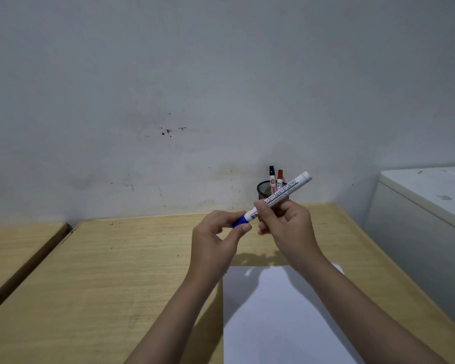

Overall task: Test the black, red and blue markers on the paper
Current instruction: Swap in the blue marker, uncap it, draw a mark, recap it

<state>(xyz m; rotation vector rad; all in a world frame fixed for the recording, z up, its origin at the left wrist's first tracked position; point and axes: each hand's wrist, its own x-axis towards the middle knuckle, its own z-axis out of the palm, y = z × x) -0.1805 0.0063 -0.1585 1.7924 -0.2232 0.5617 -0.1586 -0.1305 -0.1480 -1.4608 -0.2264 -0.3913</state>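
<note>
Three markers: one blue marker (pixel 276 200) held in both hands, one black marker (pixel 272 175) and one red marker (pixel 280 178) beyond them, one mesh cup (pixel 264 190), one paper sheet (pixel 281 319) beneath the wrists

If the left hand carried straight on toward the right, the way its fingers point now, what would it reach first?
Probably the right hand, just past the blue cap the left hand already has in its grip. The marker bridges both; depth between the hands is unclear.

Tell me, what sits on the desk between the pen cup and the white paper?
Nothing rests there in the head view: bare wooden desk between mesh cup and paper, only the hands' shadow.
</note>
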